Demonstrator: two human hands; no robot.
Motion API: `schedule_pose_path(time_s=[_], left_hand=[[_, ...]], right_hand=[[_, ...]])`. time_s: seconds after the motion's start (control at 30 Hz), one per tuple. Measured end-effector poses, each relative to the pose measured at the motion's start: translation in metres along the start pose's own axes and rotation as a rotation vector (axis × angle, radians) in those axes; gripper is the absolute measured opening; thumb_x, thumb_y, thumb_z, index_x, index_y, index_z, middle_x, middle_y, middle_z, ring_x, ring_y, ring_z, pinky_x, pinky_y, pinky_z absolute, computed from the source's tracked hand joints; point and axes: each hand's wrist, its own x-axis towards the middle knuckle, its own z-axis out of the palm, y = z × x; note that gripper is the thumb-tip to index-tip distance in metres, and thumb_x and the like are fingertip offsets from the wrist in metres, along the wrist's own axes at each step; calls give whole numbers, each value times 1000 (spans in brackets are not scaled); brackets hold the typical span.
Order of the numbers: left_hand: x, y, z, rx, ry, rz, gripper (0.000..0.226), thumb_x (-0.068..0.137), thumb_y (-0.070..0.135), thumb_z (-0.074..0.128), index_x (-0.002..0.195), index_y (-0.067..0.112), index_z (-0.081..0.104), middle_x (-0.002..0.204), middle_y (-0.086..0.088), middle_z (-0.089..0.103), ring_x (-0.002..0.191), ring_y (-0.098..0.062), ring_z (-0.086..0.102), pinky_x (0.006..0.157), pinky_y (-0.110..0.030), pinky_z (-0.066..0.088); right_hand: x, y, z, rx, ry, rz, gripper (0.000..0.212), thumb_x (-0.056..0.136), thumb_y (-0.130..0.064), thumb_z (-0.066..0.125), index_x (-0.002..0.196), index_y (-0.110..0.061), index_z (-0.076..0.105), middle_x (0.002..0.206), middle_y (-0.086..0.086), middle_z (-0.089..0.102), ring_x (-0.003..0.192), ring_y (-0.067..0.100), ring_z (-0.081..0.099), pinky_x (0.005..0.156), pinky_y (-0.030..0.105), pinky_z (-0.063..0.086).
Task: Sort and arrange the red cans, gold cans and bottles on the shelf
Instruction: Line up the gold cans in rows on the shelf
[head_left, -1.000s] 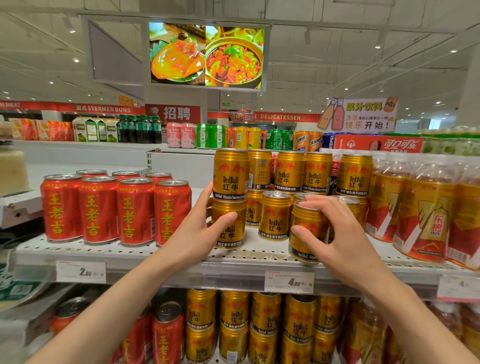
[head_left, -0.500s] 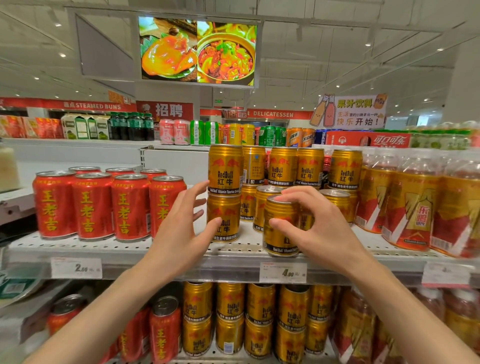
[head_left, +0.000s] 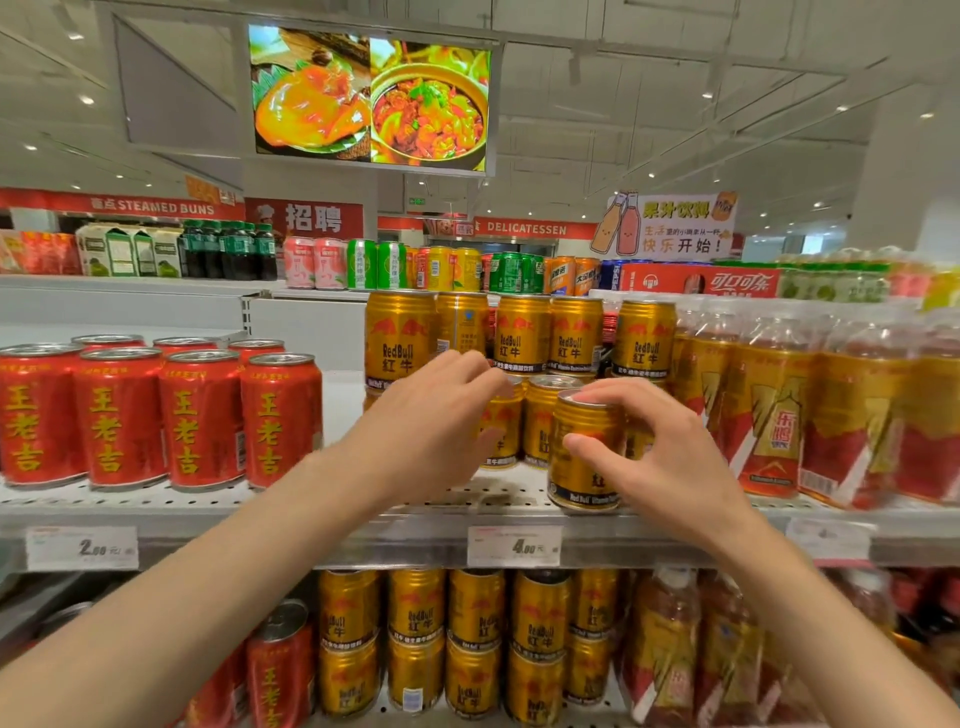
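Note:
Gold cans (head_left: 522, 338) stand two high in the middle of the shelf (head_left: 457, 501). My right hand (head_left: 670, 467) is shut on one gold can (head_left: 582, 457), which stands upright at the shelf's front edge. My left hand (head_left: 431, 426) hovers in front of the lower gold cans with its fingers curved and apart, hiding the bottom can of the left stack. It grips nothing that I can see. Red cans (head_left: 200, 421) fill the left of the shelf in rows. Bottles with gold and red labels (head_left: 779, 415) line the right.
Price tags (head_left: 513, 545) hang on the shelf's front rail. The shelf below holds more gold cans (head_left: 475, 629), red cans (head_left: 278, 670) and bottles (head_left: 670, 649). A bare strip of shelf lies between the red cans and the gold stack. Other drinks (head_left: 363, 262) line a far shelf.
My left hand has moved right, from beside the stacked gold cans to in front of them. My right hand keeps its hold on the gold can at the front edge.

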Motion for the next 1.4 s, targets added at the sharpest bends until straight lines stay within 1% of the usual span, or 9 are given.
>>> schedule_pose_path(time_s=[0.13, 0.5, 0.57, 0.67, 0.77, 1.0, 1.2, 1.27, 1.4], left_hand=[[26, 7, 21, 75, -66, -37, 44, 97, 35, 58, 138, 23, 48, 130, 3, 50, 118, -17, 44, 91, -34, 51], [33, 3, 40, 90, 7, -174, 41, 97, 30, 60, 137, 21, 54, 127, 2, 54, 119, -16, 46, 96, -28, 46], [34, 2, 40, 95, 7, -173, 39, 98, 31, 60, 135, 20, 55, 125, 2, 54, 118, -16, 47, 95, -28, 47], [34, 1, 37, 88, 14, -157, 36, 97, 28, 61, 131, 17, 59, 120, 0, 55, 114, -18, 49, 93, -29, 48], [29, 0, 31, 52, 21, -144, 34, 97, 26, 62, 129, 16, 61, 116, 0, 56, 112, -19, 49, 91, -30, 49], [10, 0, 7, -30, 109, -100, 32, 91, 17, 69, 123, 15, 66, 115, -2, 62, 106, -20, 58, 88, -29, 51], [-46, -13, -5, -123, 385, -298, 25, 84, 21, 77, 101, 14, 61, 94, 5, 53, 77, -12, 55, 68, -17, 44], [-61, -17, 3, -135, 445, -379, 41, 81, 18, 79, 115, 10, 56, 104, 1, 52, 87, -13, 54, 75, -21, 47], [-74, -19, 16, -318, 333, -564, 81, 86, 31, 75, 150, 20, 28, 144, -4, 39, 127, -15, 48, 101, -35, 47]], right_hand=[[-5, 16, -22, -41, 6, 25, 33, 84, -32, 77, 115, -29, 70, 118, -18, 65, 118, 4, 59, 102, 37, 51], [-13, 48, -44, -252, 44, 80, 34, 91, -30, 72, 122, -19, 62, 120, -5, 60, 104, 9, 59, 89, 26, 51], [-13, 50, -44, -306, 18, 72, 38, 93, -32, 70, 127, -18, 60, 129, -2, 62, 119, 14, 59, 104, 34, 50], [-12, 52, -46, -407, -14, 24, 44, 93, -34, 69, 131, -16, 60, 137, 2, 63, 143, 18, 43, 117, 36, 33], [-11, 51, -49, -405, -29, 2, 47, 91, -37, 69, 132, -16, 60, 131, 1, 64, 133, 18, 51, 112, 41, 45], [5, 32, -41, -383, 18, -105, 36, 91, -32, 69, 122, -15, 64, 120, -1, 65, 116, 16, 56, 101, 39, 50], [38, -10, -1, -274, -151, -165, 25, 95, -37, 64, 113, -20, 67, 117, -7, 61, 108, 11, 59, 97, 34, 53], [52, -24, 17, -298, -246, -159, 26, 96, -42, 63, 114, -23, 66, 121, -8, 59, 108, 11, 58, 96, 32, 51], [72, -44, 41, -358, -363, -95, 25, 94, -49, 63, 100, -26, 53, 113, -5, 59, 98, 15, 58, 90, 35, 53]])
